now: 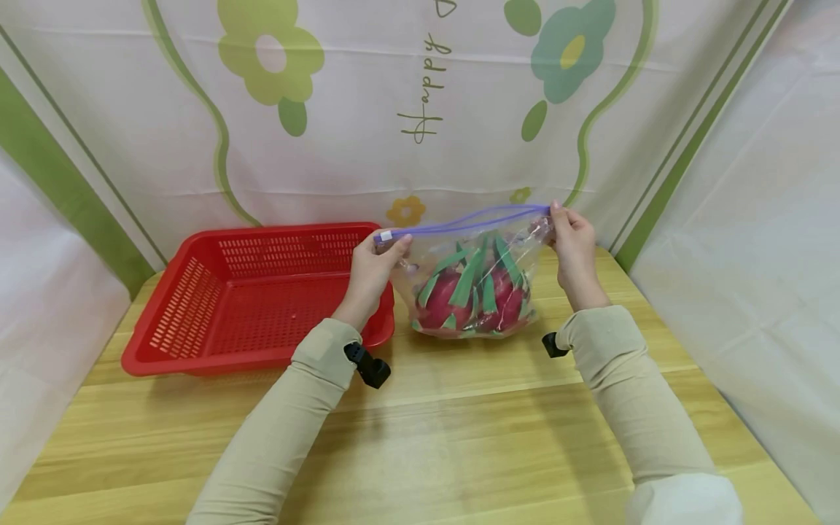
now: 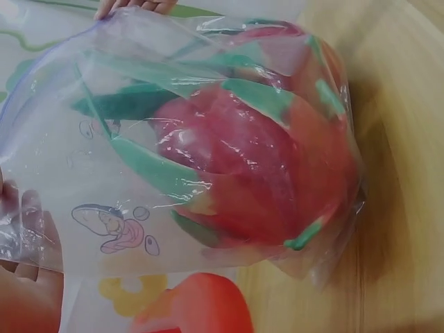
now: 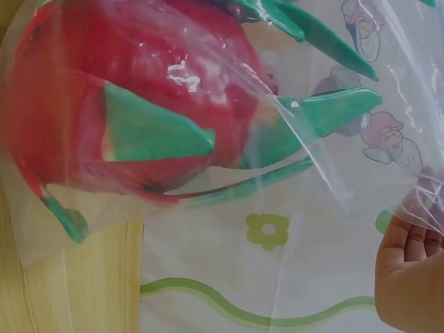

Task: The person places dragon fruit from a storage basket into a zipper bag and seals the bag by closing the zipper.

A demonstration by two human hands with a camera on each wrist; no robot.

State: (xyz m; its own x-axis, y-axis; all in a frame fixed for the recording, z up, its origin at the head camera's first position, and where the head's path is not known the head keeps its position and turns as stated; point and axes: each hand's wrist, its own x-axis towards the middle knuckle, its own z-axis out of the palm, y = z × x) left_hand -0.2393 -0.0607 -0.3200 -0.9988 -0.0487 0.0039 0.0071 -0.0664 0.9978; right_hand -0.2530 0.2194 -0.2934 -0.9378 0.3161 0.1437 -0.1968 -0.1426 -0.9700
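A clear zip bag (image 1: 408,271) with a purple zip strip and a white slider hangs between both hands. Inside it are two dragon fruits (image 1: 446,295), red with green leaf tips. My left hand (image 1: 369,273) pinches the bag's upper left corner beside the slider. At the upper right corner, my right hand (image 1: 576,248) pinches the purple strip. The left wrist view shows one dragon fruit (image 2: 229,159) up close, with a second partly hidden behind it. Printed cartoon figures on the bag appear in the right wrist view, beside a dragon fruit (image 3: 159,90).
A red plastic basket (image 1: 223,364) with slotted sides stands on the wooden table (image 1: 446,445), left of the bag and close to the left forearm. Behind the table hangs a white cloth (image 1: 367,131) printed with flowers. White sheets flank both sides.
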